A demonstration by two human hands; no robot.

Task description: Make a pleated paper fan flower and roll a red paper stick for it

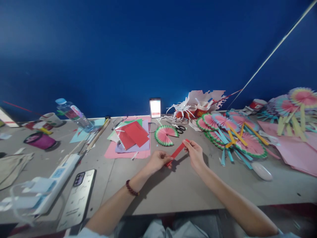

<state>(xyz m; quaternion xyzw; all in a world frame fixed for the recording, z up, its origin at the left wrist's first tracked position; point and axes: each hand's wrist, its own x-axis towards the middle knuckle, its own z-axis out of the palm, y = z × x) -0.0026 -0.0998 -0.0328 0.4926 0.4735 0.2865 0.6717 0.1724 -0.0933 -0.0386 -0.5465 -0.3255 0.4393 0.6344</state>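
Observation:
A narrow red paper strip [177,152] is stretched at a slant between my two hands, just above the table. My left hand [158,161] pinches its lower end between thumb and fingers. At the upper end, my right hand [195,152] grips the strip with its fingertips. Just beyond lies a pleated paper fan [165,135], pink with a green rim, opened most of the way round with a wedge-shaped gap. Black-handled scissors [181,129] rest to the right of the fan. Red paper sheets [136,134] in a clear wrapper lie on coloured paper to the left.
Several finished paper fans [250,143] with strip handles pile up at the right, near a white spoon-like object [262,171]. On the left are a phone [78,198], a power strip [58,181] and a leaning water bottle [75,115]. A lit phone screen [155,108] stands against the blue wall.

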